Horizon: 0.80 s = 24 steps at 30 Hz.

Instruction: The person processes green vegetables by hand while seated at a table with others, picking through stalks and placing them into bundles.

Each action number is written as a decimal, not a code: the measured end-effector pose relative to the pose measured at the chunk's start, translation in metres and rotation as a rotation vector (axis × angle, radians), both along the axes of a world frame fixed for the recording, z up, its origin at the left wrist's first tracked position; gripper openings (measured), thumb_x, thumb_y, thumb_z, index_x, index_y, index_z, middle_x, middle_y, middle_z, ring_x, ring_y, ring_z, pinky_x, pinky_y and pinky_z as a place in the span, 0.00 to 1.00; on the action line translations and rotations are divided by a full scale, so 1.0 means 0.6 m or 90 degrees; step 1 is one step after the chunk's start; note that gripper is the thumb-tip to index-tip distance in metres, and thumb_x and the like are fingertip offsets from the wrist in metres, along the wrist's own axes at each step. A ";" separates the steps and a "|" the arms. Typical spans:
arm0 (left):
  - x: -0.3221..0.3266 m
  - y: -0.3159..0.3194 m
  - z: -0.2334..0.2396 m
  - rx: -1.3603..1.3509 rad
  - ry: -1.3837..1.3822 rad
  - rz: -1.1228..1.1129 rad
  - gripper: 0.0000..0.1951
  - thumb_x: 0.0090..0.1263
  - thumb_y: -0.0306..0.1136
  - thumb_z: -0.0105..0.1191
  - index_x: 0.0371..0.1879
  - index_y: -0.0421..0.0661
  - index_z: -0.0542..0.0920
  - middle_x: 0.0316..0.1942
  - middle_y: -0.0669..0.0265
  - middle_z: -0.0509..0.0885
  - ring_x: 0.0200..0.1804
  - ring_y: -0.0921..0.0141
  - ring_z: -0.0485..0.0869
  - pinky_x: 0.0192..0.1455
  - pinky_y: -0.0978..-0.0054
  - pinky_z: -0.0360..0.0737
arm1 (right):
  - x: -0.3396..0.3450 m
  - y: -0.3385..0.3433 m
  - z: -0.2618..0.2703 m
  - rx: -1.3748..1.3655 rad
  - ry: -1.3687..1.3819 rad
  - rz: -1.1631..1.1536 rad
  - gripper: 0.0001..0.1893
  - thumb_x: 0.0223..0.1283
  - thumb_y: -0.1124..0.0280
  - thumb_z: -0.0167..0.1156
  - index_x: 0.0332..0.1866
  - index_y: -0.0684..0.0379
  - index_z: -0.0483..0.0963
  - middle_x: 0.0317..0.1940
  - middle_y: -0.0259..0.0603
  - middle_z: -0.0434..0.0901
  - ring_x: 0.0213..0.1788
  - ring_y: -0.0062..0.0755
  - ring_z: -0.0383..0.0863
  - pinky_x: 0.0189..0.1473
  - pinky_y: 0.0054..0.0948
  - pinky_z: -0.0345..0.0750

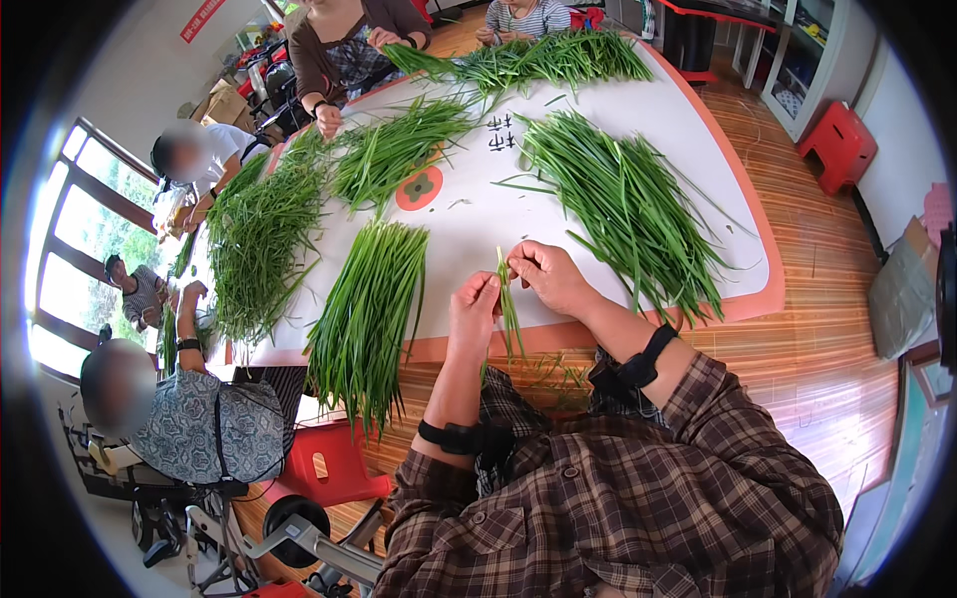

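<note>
My left hand [476,301] pinches a few green chives [508,314] near their pale upper ends, and their leaves hang down by the table's front edge. Fingertips and thumb closed together, my right hand [549,275] is at the same pale ends; whether a strand is between them cannot be told. To the left lies a neat bundle of chives [374,306], its leaves hanging over the edge. A larger loose pile of chives [624,205] lies to the right. Behind my hands a printed persimmon [419,188] shows on the white tabletop [478,217].
More heaps of greens [262,243] cover the table's left side, with others [553,60] along the far edge. Several people sit around the left and far sides, some handling greens. A red plastic stool [329,460] stands at lower left, another [837,146] by the right wall.
</note>
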<state>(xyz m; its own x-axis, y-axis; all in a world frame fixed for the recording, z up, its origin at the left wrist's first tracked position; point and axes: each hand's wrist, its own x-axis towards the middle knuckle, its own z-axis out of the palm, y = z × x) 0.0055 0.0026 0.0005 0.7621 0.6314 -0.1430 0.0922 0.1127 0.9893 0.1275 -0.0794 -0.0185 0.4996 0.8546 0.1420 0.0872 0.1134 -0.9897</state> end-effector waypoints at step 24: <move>-0.004 0.003 -0.012 0.042 -0.025 -0.010 0.11 0.69 0.32 0.36 0.27 0.42 0.69 0.24 0.64 0.79 0.23 0.78 0.72 0.25 0.83 0.68 | -0.003 -0.002 -0.008 0.025 0.034 -0.063 0.06 0.55 0.72 0.52 0.32 0.64 0.70 0.22 0.30 0.70 0.23 0.15 0.64 0.28 0.17 0.66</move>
